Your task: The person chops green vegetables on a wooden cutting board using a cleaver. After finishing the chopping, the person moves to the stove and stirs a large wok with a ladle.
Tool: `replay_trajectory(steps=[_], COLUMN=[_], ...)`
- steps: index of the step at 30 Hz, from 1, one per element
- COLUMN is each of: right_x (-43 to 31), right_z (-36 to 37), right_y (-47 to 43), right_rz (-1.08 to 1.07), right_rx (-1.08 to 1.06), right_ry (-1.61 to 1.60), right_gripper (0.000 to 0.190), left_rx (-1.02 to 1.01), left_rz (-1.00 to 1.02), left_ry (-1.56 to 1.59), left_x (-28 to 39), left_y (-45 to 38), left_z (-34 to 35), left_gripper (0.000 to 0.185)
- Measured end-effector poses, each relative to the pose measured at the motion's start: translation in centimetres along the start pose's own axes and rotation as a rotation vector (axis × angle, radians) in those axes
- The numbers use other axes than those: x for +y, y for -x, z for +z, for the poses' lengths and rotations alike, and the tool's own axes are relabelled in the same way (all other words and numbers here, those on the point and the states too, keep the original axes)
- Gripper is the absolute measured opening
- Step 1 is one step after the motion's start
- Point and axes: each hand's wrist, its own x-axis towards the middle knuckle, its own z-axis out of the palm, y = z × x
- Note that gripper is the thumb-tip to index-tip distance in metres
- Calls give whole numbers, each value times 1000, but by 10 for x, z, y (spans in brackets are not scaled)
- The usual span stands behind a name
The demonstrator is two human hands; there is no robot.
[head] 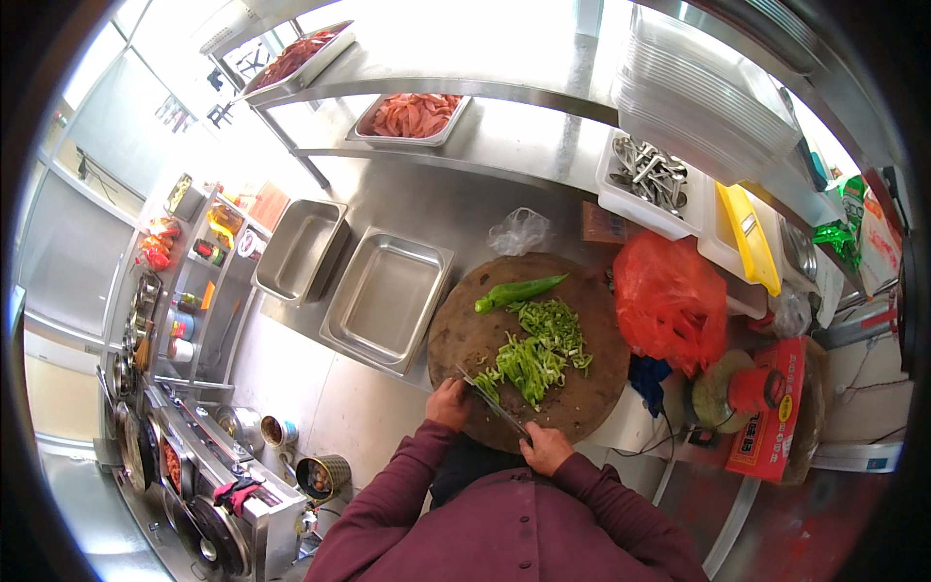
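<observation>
My right hand (547, 447) grips the handle of a kitchen knife (496, 404), whose blade slants up and left over the near part of a round wooden chopping block (457, 327). On the blade's left side, close to its tip, my left hand (449, 405) is curled at the block's edge. Whatever lies beneath those fingers is hidden. Sliced green pepper (529, 369) lies just beyond the blade, and a finer-cut heap of green pepper (556, 329) spreads behind it. One whole long green pepper (518, 292) rests at the block's far side.
Two steel pans (387, 302) (302, 251) stand left of the block. To its right sit a red plastic bag (669, 302) and a red carton (765, 415). A clear plastic bag (519, 231) lies behind it. Overhead shelves hold sliced meat (416, 115) and a cutlery bin (647, 178).
</observation>
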Motion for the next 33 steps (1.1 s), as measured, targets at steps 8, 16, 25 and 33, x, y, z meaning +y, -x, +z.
replay_trajectory(steps=[8,16,25,33], right_x=[-1,52,70,48], right_z=[-37,-78,-40,-35], right_y=[23,78,94,98], right_rz=[81,177,179,186], right_rx=[239,404,317,342], right_ry=[-69,116,168,68], right_gripper=[29,22,22,25], left_rx=[-4,-25,-118,-161], left_rz=[-29,-174,-158,-100], left_ry=[84,287,209,203], left_x=[30,55,79,90], left_y=[-28,-39,-27,-47], left_z=[25,32,44,38], left_gripper=[34,72,106,110])
